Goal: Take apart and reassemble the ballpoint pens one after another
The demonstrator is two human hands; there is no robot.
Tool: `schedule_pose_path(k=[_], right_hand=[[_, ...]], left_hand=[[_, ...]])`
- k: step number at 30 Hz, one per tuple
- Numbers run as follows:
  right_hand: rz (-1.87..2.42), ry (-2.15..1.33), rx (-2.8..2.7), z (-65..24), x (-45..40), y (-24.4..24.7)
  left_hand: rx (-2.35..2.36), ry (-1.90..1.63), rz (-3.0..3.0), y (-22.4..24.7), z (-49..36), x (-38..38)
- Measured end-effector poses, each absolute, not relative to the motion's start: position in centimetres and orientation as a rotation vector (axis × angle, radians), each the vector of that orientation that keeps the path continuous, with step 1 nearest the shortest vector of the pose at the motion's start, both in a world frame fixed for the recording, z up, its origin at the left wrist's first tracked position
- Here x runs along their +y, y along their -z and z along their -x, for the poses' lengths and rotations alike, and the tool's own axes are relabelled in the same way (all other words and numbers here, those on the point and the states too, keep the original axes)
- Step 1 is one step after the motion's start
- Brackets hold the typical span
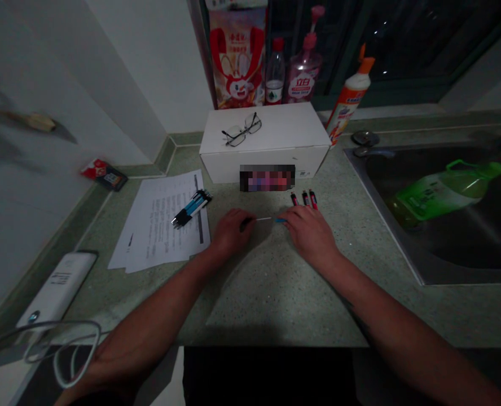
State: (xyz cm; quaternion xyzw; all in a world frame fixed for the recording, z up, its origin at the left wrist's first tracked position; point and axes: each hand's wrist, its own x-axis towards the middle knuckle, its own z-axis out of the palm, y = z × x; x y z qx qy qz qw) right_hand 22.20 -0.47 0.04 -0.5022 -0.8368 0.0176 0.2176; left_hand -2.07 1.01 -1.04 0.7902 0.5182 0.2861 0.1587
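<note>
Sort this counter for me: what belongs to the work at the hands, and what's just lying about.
At the work: left hand, right hand, thin pen refill between them, three red-and-black pens, blue-and-black pens.

Lying about: printed papers, glasses, white box, power bank, green bottle, steel sink.

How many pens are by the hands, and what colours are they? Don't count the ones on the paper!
Red-and-black pens: 3
Blue pen, apparently pulled apart, between the left hand and right hand: 1
Total: 4
</note>
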Motion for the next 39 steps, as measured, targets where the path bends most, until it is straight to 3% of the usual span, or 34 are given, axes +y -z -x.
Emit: schedule_pose_path(k=[9, 29, 39], right_hand=[[1.312, 0.040, -2.567, -21.3, -1.3, 0.0], [1.245, -0.199, -2.431, -20.6, -0.5, 1.1], [1.191, -0.157, -2.325, -20.8, -0.9, -0.2]], left_hand=[[1.572, -0.784, -2.243, 1.3, 2.1, 1.1], [1.599, -0.753, -2.206, 1.2, 1.8, 1.1], [1.179, -0.893, -2.287, 1.2, 1.4, 0.2]])
